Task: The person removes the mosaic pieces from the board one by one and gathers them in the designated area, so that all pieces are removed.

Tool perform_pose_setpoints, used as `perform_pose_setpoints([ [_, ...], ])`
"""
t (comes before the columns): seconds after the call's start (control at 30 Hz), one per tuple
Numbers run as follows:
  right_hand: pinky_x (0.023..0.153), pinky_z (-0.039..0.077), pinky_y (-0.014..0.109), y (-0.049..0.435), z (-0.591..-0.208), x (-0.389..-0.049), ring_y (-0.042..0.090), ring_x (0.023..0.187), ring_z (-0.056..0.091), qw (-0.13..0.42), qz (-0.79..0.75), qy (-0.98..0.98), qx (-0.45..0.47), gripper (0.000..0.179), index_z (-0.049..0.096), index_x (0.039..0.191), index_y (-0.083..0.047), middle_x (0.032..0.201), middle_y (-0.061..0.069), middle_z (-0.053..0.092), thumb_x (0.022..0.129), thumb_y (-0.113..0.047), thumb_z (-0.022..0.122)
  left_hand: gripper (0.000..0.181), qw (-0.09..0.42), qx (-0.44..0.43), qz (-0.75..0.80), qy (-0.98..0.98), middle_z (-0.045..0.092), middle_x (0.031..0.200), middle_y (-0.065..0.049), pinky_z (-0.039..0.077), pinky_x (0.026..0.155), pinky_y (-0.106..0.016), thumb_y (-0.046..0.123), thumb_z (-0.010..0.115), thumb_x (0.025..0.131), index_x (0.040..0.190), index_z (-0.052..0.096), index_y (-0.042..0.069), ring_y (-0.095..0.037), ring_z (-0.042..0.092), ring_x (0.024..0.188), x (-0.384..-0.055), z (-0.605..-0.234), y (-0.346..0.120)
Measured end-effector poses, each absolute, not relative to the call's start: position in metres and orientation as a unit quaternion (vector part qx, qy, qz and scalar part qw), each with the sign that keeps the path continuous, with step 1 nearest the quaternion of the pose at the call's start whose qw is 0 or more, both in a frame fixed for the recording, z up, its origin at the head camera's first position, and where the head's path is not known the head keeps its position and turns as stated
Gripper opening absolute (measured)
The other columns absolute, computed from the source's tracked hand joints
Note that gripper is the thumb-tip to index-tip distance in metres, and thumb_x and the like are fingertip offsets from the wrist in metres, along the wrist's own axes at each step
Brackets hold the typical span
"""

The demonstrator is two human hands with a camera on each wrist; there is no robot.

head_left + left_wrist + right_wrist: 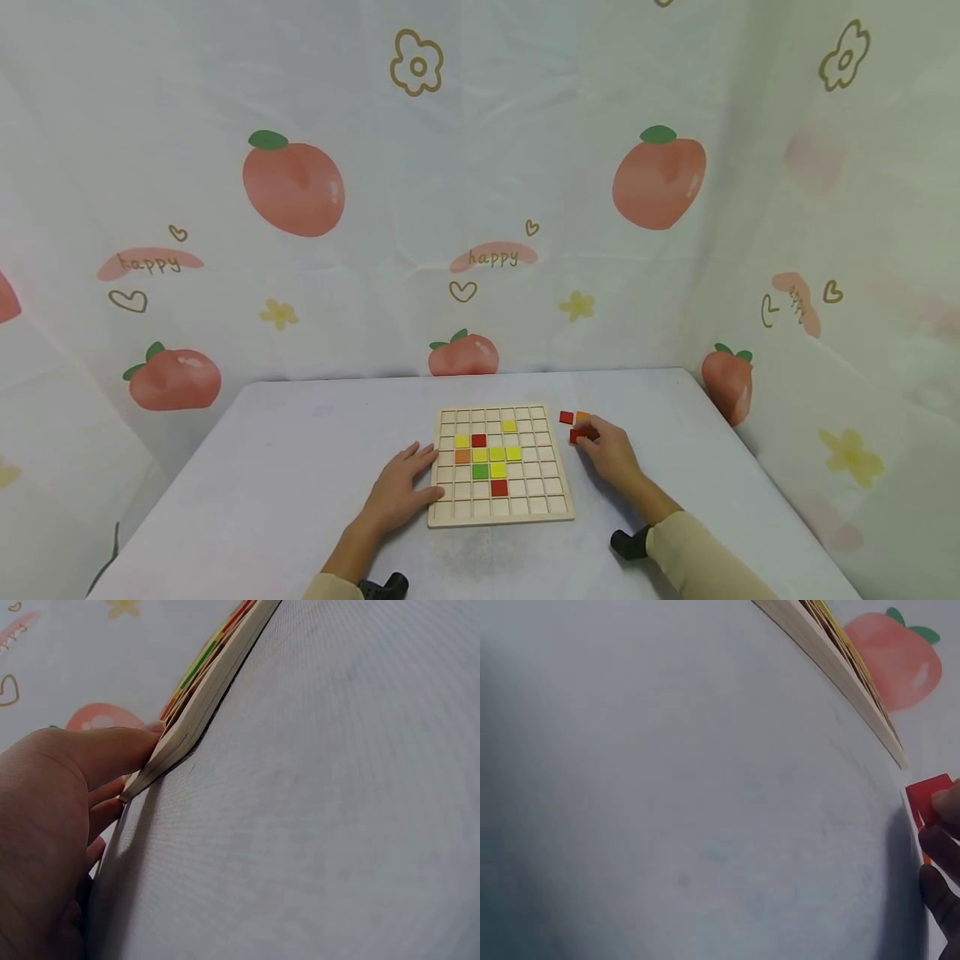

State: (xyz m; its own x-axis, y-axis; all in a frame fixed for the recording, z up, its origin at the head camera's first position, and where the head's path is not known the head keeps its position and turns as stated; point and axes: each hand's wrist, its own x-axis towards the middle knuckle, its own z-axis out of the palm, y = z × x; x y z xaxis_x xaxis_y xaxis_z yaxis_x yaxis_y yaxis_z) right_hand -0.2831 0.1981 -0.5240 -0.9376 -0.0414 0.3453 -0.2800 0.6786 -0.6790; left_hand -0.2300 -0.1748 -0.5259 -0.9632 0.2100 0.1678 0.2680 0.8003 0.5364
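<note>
"Happy" is printed on the backdrop (525,108) at twelve o'clock, beyond the table (285,475). The gridded board (536,483) is touched at its nine-o'clock edge by the relaxed left hand (401,492); by the right hand (612,454), at two o'clock, a red tile (925,793) is pinched.

A white table (300,500) with rounded far corners stands before a pale, creased wall covering (540,100) that turns a corner at right and bears printed peaches (294,190), yellow flowers (577,306) and the word "happy" (492,258).
</note>
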Motion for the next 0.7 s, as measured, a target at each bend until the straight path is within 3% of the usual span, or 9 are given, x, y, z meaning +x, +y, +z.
perform_pose_setpoints([
  [0.43, 0.074, 0.052, 0.034, 0.212, -0.519, -0.293, 0.021, 0.081, 0.055, 0.12, 0.395, -0.911, 0.015, 0.016, 0.065, 0.106, -0.005, 0.095, 0.005, 0.066, 0.09, -0.002, 0.066, 0.064, 0.055, -0.136, -0.303, -0.942, 0.052, 0.142, -0.004, 0.03, 0.107, -0.059, 0.037, 0.072, 0.081, 0.137, 0.057, 0.009, -0.035, 0.036, 0.137, -0.23, -0.527, -0.177],
  [0.7, 0.082, 0.053, 0.042, 0.217, -0.517, -0.298, 0.024, 0.086, 0.056, 0.125, 0.385, -0.915, -0.002, 0.016, 0.064, 0.108, -0.004, 0.1, 0.009, 0.066, 0.092, -0.002, 0.064, 0.065, 0.059, -0.136, -0.301, -0.942, 0.052, 0.142, -0.003, 0.03, 0.107, -0.058, 0.038, 0.071, 0.081, 0.137, 0.057, 0.01, -0.033, 0.036, 0.138, -0.231, -0.528, -0.177],
])
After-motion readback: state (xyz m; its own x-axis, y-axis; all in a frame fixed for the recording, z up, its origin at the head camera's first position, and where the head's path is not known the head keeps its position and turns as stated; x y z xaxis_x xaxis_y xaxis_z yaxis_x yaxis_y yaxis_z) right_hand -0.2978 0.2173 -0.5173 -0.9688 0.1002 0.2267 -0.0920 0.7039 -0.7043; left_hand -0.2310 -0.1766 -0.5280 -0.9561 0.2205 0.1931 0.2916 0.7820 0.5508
